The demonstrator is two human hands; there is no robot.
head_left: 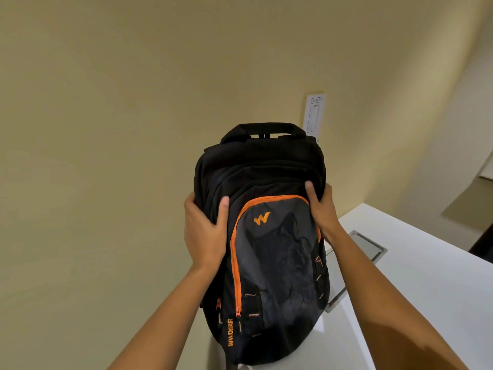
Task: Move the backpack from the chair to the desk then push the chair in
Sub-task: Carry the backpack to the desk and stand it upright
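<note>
Backpack (266,236) first, from the head view, the only one there is: it stands upright with its long axis running bottom to top, carry handle (262,129) uppermost and the orange-zipped front pocket facing the person. Its base sits at the near left part of the white surface (416,276), though whether its full weight is down I cannot tell. The left hand (206,232) clasps its left flank and the right hand (321,209) its right flank, thumbs pressed onto the front panel, fingers wrapped out of sight behind. Both hands sit at about the same height, on the upper half, so neither is the nearer. A metal-framed hatch (357,263) is set into the surface just to the right, partly hidden by the bag. A paper notice (314,114) hangs on the wall behind. The chair is out of sight, presumably below and behind, so pushing it in likely means letting go and turning away
</note>
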